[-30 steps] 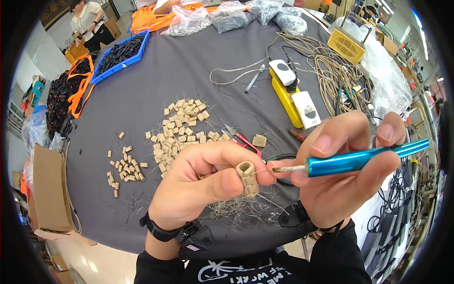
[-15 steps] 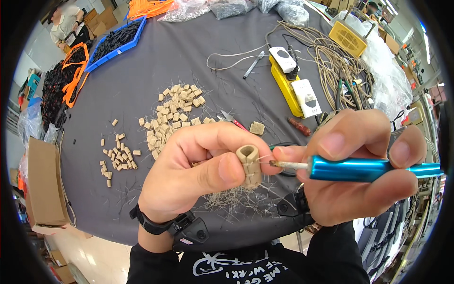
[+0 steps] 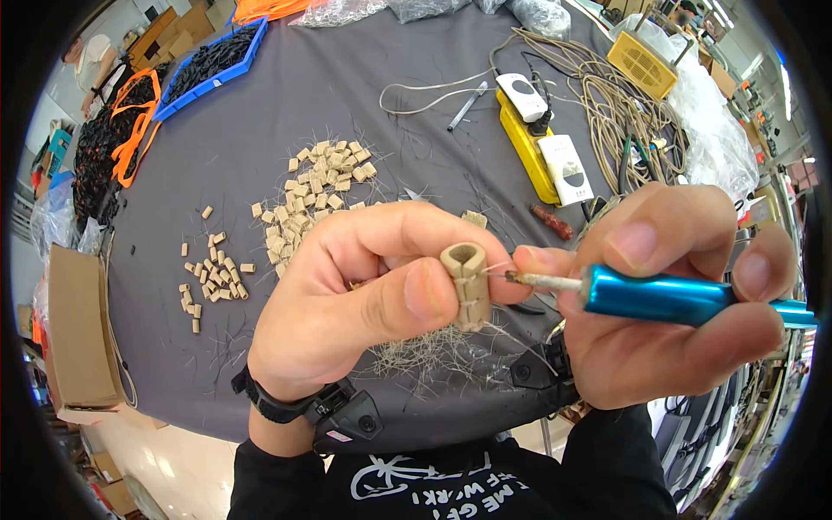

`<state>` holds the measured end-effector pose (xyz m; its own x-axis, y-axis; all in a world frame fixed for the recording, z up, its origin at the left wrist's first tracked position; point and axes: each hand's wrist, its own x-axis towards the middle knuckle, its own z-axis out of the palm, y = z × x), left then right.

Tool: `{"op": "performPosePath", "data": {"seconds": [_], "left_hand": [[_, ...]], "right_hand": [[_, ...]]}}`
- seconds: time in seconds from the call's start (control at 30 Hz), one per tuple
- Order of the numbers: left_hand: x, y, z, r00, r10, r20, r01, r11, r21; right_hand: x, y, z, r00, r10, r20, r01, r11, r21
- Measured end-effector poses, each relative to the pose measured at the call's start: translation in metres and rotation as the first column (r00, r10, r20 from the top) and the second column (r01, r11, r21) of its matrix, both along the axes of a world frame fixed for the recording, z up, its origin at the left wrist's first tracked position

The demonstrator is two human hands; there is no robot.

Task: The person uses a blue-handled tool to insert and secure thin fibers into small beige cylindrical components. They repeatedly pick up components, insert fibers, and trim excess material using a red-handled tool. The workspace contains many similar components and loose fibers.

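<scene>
My left hand (image 3: 364, 286) pinches a small beige stitched tube (image 3: 471, 290) between thumb and forefinger, its open end tilted up toward me. Thin pale threads stick out of the tube's right side. My right hand (image 3: 667, 312) is closed around a soldering iron with a shiny blue handle (image 3: 659, 295). Its browned tip (image 3: 513, 277) points left at the threads, a short gap away from the tube. The right forefinger and thumb lie near the threads; whether they grip one I cannot tell.
Beyond my hands lie a heap of similar beige tubes (image 3: 316, 186) and a smaller group (image 3: 217, 277). Thread scraps (image 3: 425, 355) lie below the hands. A yellow power strip (image 3: 527, 147), a pen (image 3: 468, 106), coiled cord (image 3: 607, 104) and a blue tray (image 3: 212, 82) are farther off.
Both hands have shifted slightly up and right in the picture, with the tube and the iron still held. The tube stands more upright. A person at the far left has moved.
</scene>
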<state>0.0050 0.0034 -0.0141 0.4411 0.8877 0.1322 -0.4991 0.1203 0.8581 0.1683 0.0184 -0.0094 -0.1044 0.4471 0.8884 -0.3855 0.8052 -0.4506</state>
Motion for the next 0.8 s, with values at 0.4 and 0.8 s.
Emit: {"op": "performPosePath", "data": {"seconds": [0.4,0.8], "left_hand": [[-0.001,0.001,-0.002,0.995,-0.066,0.077,0.066,0.998,0.000],[-0.002,0.004,-0.001,0.994,-0.087,0.068,0.084,0.995,0.044]], "right_hand": [[0.001,-0.005,0.000,0.998,-0.055,0.012,0.056,0.996,-0.072],[-0.003,-0.016,0.007,0.963,-0.268,0.007,0.260,0.924,-0.280]]}}
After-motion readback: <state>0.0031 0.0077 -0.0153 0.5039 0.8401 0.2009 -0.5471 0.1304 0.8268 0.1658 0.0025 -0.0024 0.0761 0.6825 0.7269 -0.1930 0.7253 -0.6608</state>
